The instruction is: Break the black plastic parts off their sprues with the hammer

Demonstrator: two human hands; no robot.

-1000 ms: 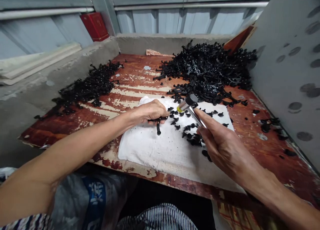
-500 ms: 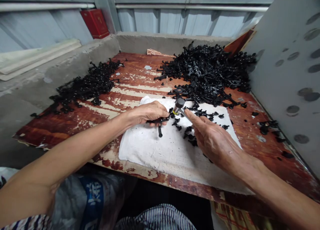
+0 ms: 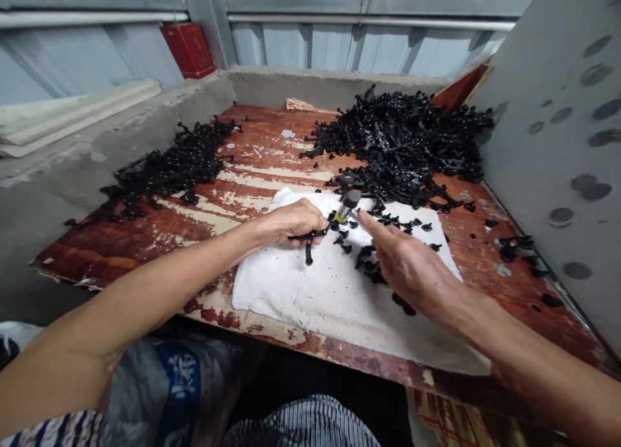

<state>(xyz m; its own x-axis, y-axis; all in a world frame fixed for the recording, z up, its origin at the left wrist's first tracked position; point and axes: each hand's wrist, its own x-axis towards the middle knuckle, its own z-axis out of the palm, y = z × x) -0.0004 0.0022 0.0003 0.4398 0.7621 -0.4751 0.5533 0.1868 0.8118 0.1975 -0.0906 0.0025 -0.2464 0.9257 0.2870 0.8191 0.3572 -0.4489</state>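
In my right hand point(image 3: 407, 259) is a small mallet point(image 3: 348, 206) with a dark upper face and a yellow lower one; my index finger lies along its handle. The mallet head is right beside the fingertips of my left hand point(image 3: 301, 222). My left fingers are closed on several thin black strip-shaped parts point(image 3: 309, 251) with round ends, one hanging down below the hand. Both hands are over a white cloth point(image 3: 281, 292). Small round black pieces point(image 3: 369, 266) lie scattered on it, partly hidden by my right hand.
A large heap of black parts point(image 3: 402, 136) fills the table's back right. A smaller heap point(image 3: 169, 169) lies along the left edge. Loose black pieces point(image 3: 517, 246) are near the grey panel point(image 3: 557, 149) on the right. A red box point(image 3: 189, 49) stands on the ledge.
The view has shifted slightly. My hands keep nearly the same positions, with the mallet head still beside my left fingertips. More of the dark pieces below my right hand now show.
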